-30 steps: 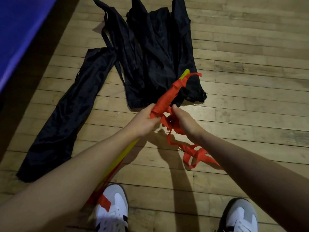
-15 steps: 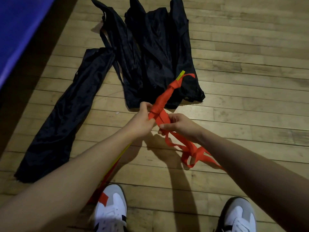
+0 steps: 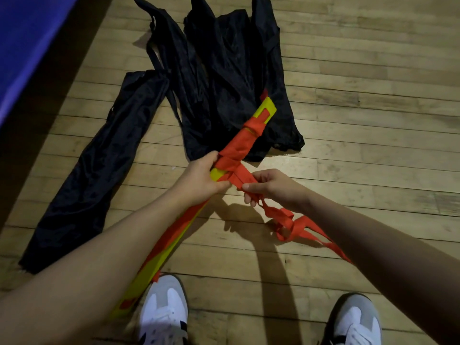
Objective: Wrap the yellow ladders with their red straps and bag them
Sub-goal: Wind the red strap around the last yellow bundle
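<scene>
Sneakers first, nearest to me: two white-and-grey trainers with dark trim, my left sneaker [image 3: 163, 310] and my right sneaker [image 3: 354, 319], both planted on the pale wooden plank floor [image 3: 361, 135]. I can read no brand, label or writing on them or on anything else.

Slanting up from beside my left sneaker is one bundle of flat yellow plastic ladder slats [image 3: 159, 260], running away from me toward the bags. My left hand [image 3: 199, 181] is closed round the bundle partway along, thumb on the near side and fingers curled over the far edge. Beyond that hand the bundle is bound in turns of red fabric strap [image 3: 239, 148], and only its yellow far tip shows past the wrapping, lying over the dark cloth.

Just to the right of the bundle, my right hand [image 3: 270, 186] pinches a flat stretch of the red strap between thumb and curled fingers; the strap runs taut from the bundle to that hand. From under it the loose strap tail [image 3: 296, 226] trails in loops on the floor, toward my right forearm.

Farther off than the bundle lie crumpled black fabric bags: one long narrow bag [image 3: 99, 170] to the left and a heap of black bags [image 3: 229, 78] beyond; how many are in the heap I cannot tell. At far left is a blue mat edge [image 3: 27, 46].
</scene>
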Tool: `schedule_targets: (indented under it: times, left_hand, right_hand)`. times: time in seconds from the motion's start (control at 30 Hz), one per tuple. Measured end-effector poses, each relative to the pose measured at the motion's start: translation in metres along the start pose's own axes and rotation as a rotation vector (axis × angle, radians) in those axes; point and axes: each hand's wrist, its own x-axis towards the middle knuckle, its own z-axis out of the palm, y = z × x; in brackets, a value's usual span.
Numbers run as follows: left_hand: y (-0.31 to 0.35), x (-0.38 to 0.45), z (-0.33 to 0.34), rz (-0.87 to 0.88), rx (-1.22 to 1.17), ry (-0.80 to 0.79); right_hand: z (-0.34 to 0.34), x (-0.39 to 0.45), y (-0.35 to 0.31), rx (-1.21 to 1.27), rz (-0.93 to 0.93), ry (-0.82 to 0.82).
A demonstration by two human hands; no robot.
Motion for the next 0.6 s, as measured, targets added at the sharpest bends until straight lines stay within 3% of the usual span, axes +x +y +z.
schedule_targets:
  times: [0.07,0.13,0.27,0.4,0.5,0.6]
  left_hand:
    - [0.0,-0.002,0.004,-0.007,-0.016,-0.021]
    - [0.0,-0.001,0.009,-0.13,-0.022,-0.041]
    - [0.002,-0.001,0.02,-0.202,0.038,-0.002]
    - [0.009,0.006,0.021,-0.315,-0.159,-0.157]
    - [0.008,0.009,0.019,-0.249,-0.032,-0.202]
    - [0.003,0.004,0.013,-0.127,0.081,-0.031]
  right_hand:
    - [0.003,0.0,0.001,0.006,0.008,-0.027]
    - [0.005,0.001,0.0,0.021,0.012,-0.029]
    - [0.013,0.005,-0.001,-0.097,0.005,0.057]
    - [0.016,0.009,-0.002,-0.11,-0.044,0.155]
    - [0.011,0.009,-0.001,-0.037,-0.053,0.173]
    - [0.009,0.007,0.003,-0.025,-0.039,0.157]
